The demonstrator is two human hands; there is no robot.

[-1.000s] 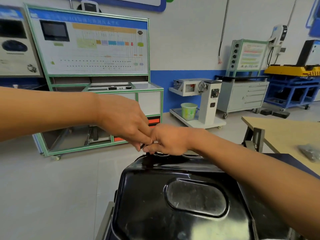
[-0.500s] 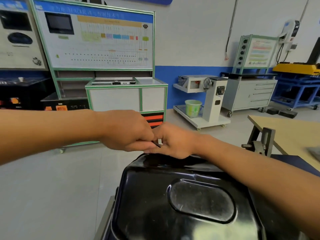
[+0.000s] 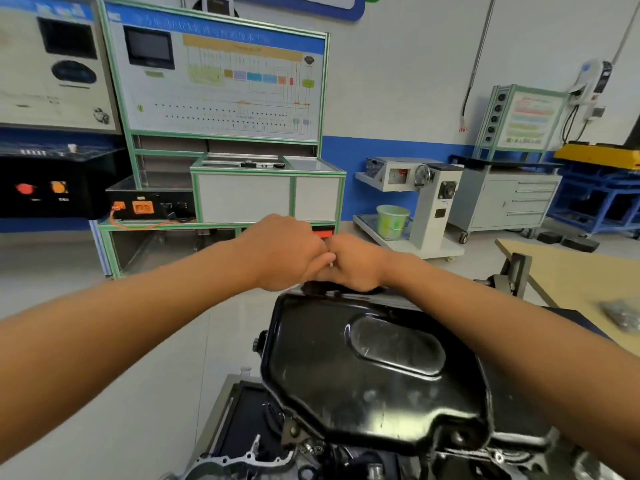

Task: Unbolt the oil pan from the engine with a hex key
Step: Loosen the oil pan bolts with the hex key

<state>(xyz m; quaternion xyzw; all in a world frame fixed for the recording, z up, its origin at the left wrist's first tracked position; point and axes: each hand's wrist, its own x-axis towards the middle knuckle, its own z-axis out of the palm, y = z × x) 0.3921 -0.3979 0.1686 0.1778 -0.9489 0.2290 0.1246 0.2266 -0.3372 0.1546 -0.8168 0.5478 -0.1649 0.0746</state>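
Note:
The black glossy oil pan (image 3: 346, 375) sits upside up on the engine (image 3: 249, 455), filling the lower middle of the head view. Both arms reach over it to its far rim. My left hand (image 3: 280, 254) is a closed fist, pressed knuckle to knuckle against my right hand (image 3: 356, 263), which is also closed and rests on the pan's far edge. The hex key is almost wholly hidden between the fingers of the two hands. Bolt holes show along the pan's near flange.
A wooden table (image 3: 571, 271) stands at the right with a bag of small metal parts (image 3: 623, 313) and a grey metal bracket (image 3: 512, 275) at its corner. Across the floor are a green-framed training bench (image 3: 266, 195) and a green bucket (image 3: 393, 221).
My view has dropped, so the pan's near flange and the engine now show. The hands stay together at the far rim; my left fist has rolled up over the right.

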